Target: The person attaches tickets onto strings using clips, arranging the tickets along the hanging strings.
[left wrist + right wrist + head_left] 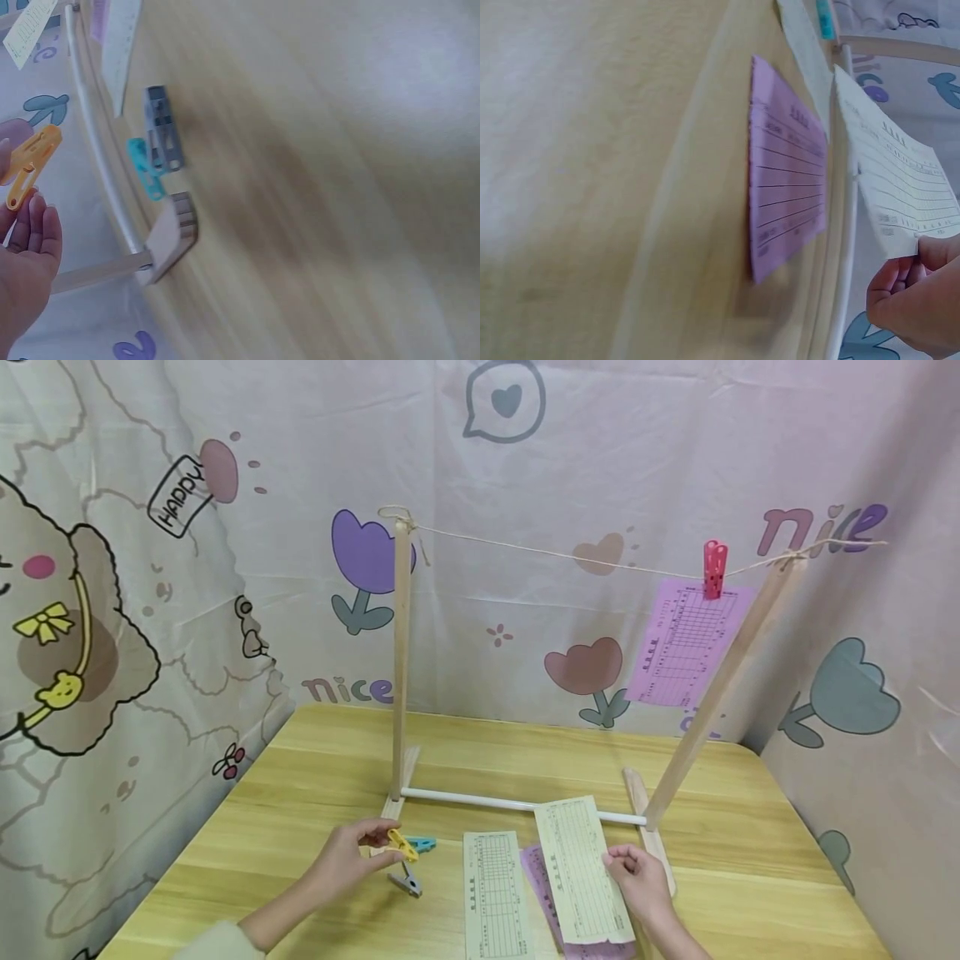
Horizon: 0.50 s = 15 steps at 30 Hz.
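My left hand (348, 858) pinches a yellow clothespin (402, 845) between thumb and fingers, above the table's left part. Below it lie a teal clothespin (422, 844) and a grey clothespin (406, 882); the left wrist view shows both flat on the wood. My right hand (643, 885) pinches a pale yellow printed slip (583, 872) by its right edge, lifted off the table. Under that slip lies a purple slip (542, 893), partly covered. Another pale slip (495, 893) lies flat to its left. A red clothespin (715, 570) holds a purple slip (686, 647) on the string.
A wooden frame has a left post (402, 660), a right post (723, 693) and a white bottom rod (472, 800). A thin string (525, 543) runs between the post tops. Behind the table (315, 760) hangs a printed curtain (480, 610).
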Tool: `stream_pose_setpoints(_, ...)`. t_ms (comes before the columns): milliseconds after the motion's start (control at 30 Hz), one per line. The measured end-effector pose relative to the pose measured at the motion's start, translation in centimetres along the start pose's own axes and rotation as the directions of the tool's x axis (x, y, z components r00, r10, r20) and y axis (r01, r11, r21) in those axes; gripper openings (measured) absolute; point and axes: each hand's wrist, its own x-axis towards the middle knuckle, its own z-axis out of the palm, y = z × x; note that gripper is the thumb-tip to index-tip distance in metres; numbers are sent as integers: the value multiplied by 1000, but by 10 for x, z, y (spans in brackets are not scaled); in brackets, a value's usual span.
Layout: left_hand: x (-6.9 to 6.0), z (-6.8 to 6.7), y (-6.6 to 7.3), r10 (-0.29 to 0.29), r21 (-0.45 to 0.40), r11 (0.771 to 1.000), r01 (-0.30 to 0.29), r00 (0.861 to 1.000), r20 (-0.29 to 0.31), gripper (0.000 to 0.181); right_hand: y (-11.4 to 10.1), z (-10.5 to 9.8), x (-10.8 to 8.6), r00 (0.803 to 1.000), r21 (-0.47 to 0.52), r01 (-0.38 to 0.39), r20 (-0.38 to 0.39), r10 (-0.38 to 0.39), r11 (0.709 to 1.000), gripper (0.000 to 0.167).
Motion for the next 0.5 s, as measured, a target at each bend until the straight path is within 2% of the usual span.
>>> stream_pose_setpoints(300,19,-16,23,-28,10,1000,28,999,-20,44,-16,-1,3,1000,26,23,-16,-23,999,17)
stream_pose_setpoints(500,32,-23,39,35,34,999,-34,999,-23,40,-27,-3,5,998,48,56,-16,-55,997,15)
